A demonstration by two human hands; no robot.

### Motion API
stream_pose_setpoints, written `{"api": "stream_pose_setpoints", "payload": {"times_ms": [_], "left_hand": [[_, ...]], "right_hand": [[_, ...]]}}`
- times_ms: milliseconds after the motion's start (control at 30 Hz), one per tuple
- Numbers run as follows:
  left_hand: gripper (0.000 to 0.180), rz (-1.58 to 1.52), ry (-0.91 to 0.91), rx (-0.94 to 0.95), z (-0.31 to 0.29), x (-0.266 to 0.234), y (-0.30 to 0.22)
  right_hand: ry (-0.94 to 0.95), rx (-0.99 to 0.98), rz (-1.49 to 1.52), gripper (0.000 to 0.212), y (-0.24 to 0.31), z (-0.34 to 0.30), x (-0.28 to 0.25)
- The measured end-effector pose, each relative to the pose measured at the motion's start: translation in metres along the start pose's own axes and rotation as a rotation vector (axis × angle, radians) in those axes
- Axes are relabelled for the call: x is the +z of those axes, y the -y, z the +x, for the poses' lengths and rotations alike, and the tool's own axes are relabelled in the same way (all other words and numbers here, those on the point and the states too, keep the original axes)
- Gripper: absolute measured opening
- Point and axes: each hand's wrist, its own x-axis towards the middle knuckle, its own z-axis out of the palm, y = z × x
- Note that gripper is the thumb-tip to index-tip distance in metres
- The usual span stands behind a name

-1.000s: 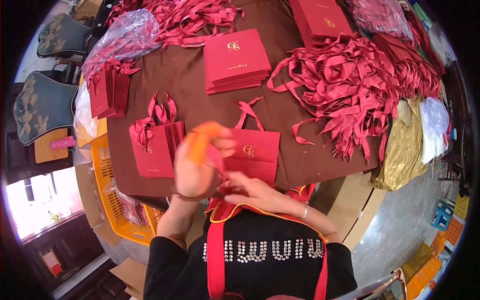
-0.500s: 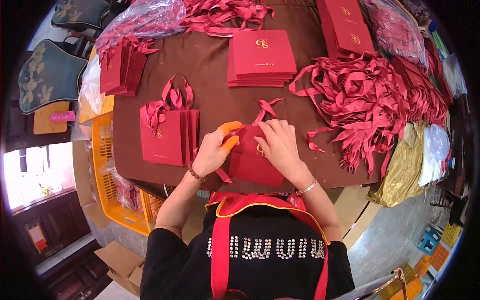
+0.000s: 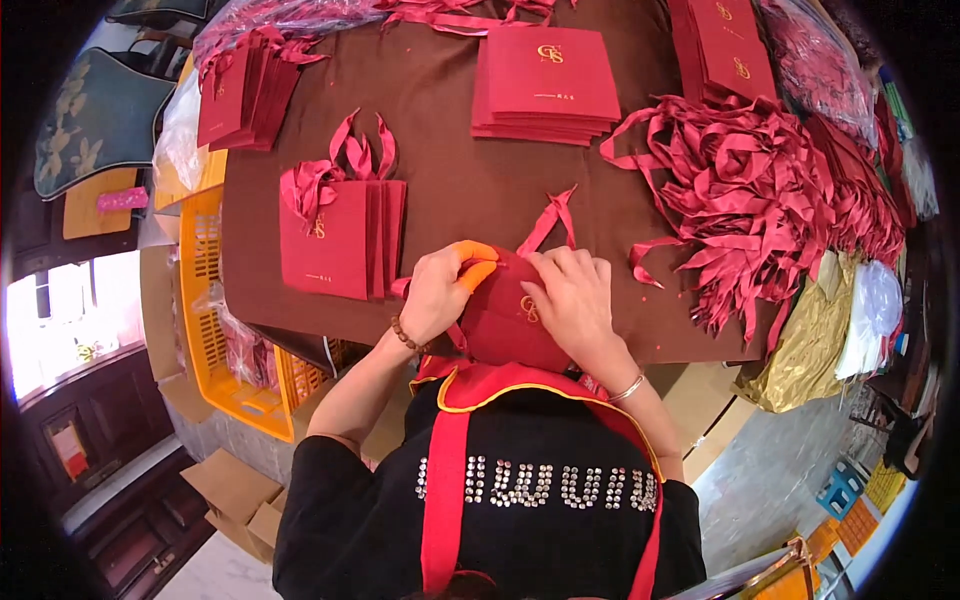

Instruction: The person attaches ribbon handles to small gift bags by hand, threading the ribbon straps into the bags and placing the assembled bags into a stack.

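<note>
A red paper gift bag [image 3: 505,325] with a gold emblem is between my hands at the table's near edge. My left hand [image 3: 437,290], orange covers on its thumb and forefinger, is closed in a pinch at the bag's upper left edge; whether ribbon is also in that pinch is hidden. On the upper right edge, my right hand [image 3: 575,300] grips the bag with bent fingers. A red ribbon [image 3: 550,222] sticks out beyond the bag's top. Left of my hands lie several finished-looking bags with ribbon handles [image 3: 335,240].
Farther off is a stack of flat red bags [image 3: 547,85]. A big heap of red ribbons [image 3: 725,205] covers the right side of the brown tablecloth [image 3: 430,120]. More ribboned bags [image 3: 245,95] lie far left. An orange plastic crate [image 3: 207,300] stands beside the table, lower left.
The held bag's lower end has tilted down toward my body, over the table edge. My left fingertips have come closer together. The whole view has shifted slightly, so the table appears higher.
</note>
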Motion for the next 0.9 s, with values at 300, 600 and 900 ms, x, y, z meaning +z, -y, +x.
{"api": "stream_pose_setpoints", "payload": {"times_ms": [300, 600, 900], "left_hand": [[0.012, 0.404, -0.211, 0.337, -0.009, 0.010, 0.007], [0.013, 0.495, -0.237, 0.399, -0.011, 0.018, 0.006], [0.012, 0.494, -0.241, 0.452, -0.013, 0.024, -0.002]], "right_hand": [[0.336, 0.331, 0.496, 0.028, -0.021, 0.013, -0.004], [0.417, 0.424, 0.556, 0.028, -0.017, 0.015, -0.009], [0.433, 0.429, 0.568, 0.031, -0.014, 0.009, -0.009]]}}
